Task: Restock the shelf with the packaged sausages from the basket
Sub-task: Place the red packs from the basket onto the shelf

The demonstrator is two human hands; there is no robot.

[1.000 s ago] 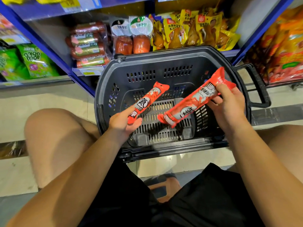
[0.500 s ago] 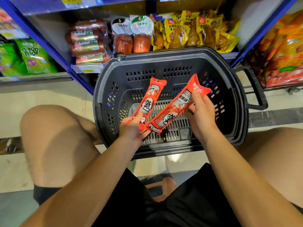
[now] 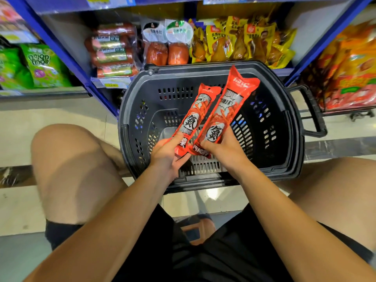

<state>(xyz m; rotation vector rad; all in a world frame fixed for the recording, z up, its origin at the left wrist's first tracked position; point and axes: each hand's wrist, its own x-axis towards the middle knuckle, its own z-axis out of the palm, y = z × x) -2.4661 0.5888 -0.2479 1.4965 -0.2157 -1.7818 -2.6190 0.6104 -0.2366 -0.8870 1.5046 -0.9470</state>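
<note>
Holding one red sausage pack in each hand, the person crouches over the black basket (image 3: 293, 127), which sits on the floor against the blue shelf (image 3: 282, 71). The left hand (image 3: 168, 153) pinches the lower end of the left pack (image 3: 195, 117), and the right hand (image 3: 223, 147) curls around the bottom of the right pack (image 3: 230, 106). Both packs lean upright, side by side, over the basket. With only the slick ends held, either could slip or swing during the reach, and the crowded shelf leaves little room.

Both forearms are extended forward, the left hand (image 3: 169, 153) and right hand (image 3: 220, 148) each closed in a grip, side by side.
</note>
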